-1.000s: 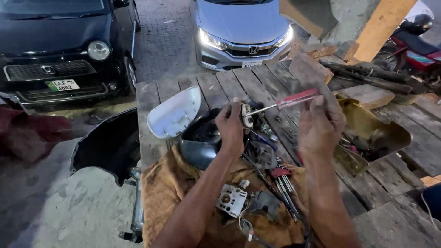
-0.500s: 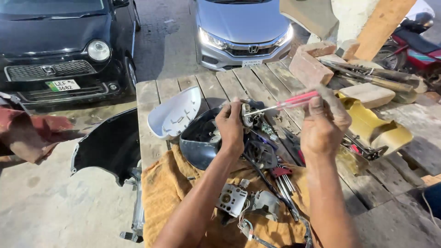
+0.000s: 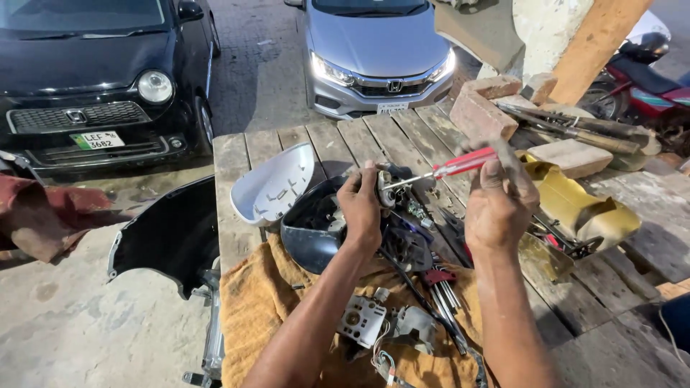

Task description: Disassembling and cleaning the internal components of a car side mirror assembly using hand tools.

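My right hand (image 3: 498,203) grips a red-handled screwdriver (image 3: 460,164), its metal shaft pointing left. The tip meets a small metal part (image 3: 386,188) pinched in my left hand (image 3: 361,205). Both hands hover above a dark car side-mirror housing (image 3: 310,228) that lies on an orange cloth (image 3: 262,309). A white mirror cover (image 3: 274,187) rests just left of the housing. A small grey motor unit (image 3: 361,320) with wires lies on the cloth near my forearms.
Loose tools and hex keys (image 3: 440,287) lie on the wooden plank table (image 3: 330,140). A yellow tray (image 3: 586,208) of tools and bricks (image 3: 478,115) sit to the right. A black body panel (image 3: 169,237) leans at the left edge. Two parked cars (image 3: 381,50) stand beyond.
Both hands have shifted slightly higher and closer together over the mirror housing. The screwdriver tip stays at the part in my left hand. The view has tilted a little.
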